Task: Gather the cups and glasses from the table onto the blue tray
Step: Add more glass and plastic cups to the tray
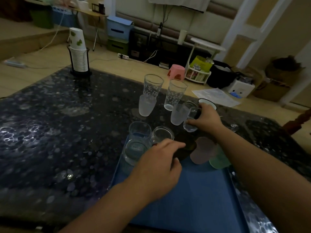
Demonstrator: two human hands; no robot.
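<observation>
The blue tray [198, 195] lies on the dark patterned table in front of me. At its far end stand three clear glasses [161, 134], a dark cup, a pink cup [202, 153] and a green cup [219, 159]. My left hand [158, 167] rests over the tray beside the clear glasses, fingers loosely apart, holding nothing I can see. My right hand [206, 119] is closed around a small clear glass [191, 117] beyond the tray. Two tall patterned glasses [152, 86] and two frosted cups [146, 105] stand on the table behind it.
A stack of paper cups in a black holder [79, 54] stands at the table's far left corner. A white-rimmed cup [208, 102] sits behind my right hand. On the floor beyond the table are a pink stool [176, 71], boxes and cables.
</observation>
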